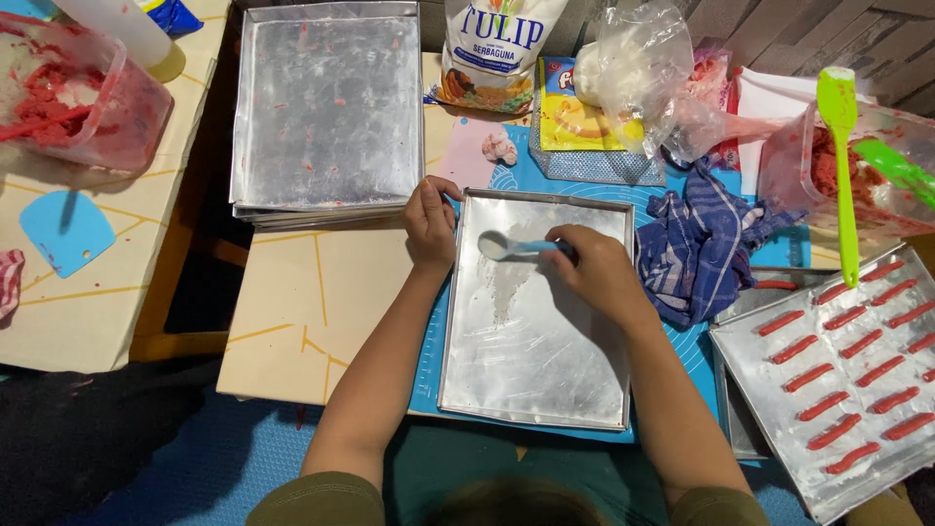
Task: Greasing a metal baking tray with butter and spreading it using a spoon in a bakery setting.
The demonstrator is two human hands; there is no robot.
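Right grip (596,268) clenches spoon (506,247) over tray (526,351); left grip (430,222) clasps its rim.

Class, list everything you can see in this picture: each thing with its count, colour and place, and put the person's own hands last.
Baking tray: one, silver, centre.
Spoon: one, pale blue, on that tray.
Stacked trays: several, silver, upper left.
Filled tray: one, silver with red dough strips, right.
Cloth: one, blue checked, right of centre.
Tub: one, clear with red dough, top left.
Spatula: one, green, top right.
Scraper: one, blue, left.
Left hand: grips tray edge.
Right hand: holds spoon.
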